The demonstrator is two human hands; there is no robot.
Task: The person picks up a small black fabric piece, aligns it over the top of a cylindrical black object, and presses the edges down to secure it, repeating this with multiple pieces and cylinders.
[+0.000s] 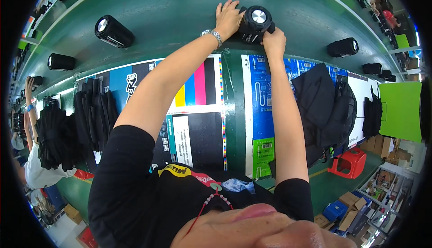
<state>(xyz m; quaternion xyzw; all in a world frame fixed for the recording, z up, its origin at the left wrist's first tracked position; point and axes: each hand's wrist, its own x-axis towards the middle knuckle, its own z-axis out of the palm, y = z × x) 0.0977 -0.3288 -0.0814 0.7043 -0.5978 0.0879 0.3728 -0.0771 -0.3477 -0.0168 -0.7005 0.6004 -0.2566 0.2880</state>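
Note:
A black cylindrical portable speaker (pixel 251 33) with a round silver end cap stands tilted on the green bench, straight ahead of me. My left hand (pixel 228 21), a metal watch on its wrist, rests against the speaker's left side. Its fingers are stretched out and spread. On the other side, my right hand (pixel 274 42) is closed on a black strap (pixel 271 27) at the speaker's right edge. The fingertips of that hand are partly hidden. What looks like the strap's lower end hangs below the hand, beside my wrist.
More black speakers (pixel 114 32) stand along the green bench (pixel 175 14) to the left and right (pixel 343 47). Black straps (pixel 93 106) hang in bunches at the near edge; black fabric (pixel 321 104) lies right. A red stool (pixel 348 163) stands behind it. Another person's arm (pixel 29 95) reaches in at far left.

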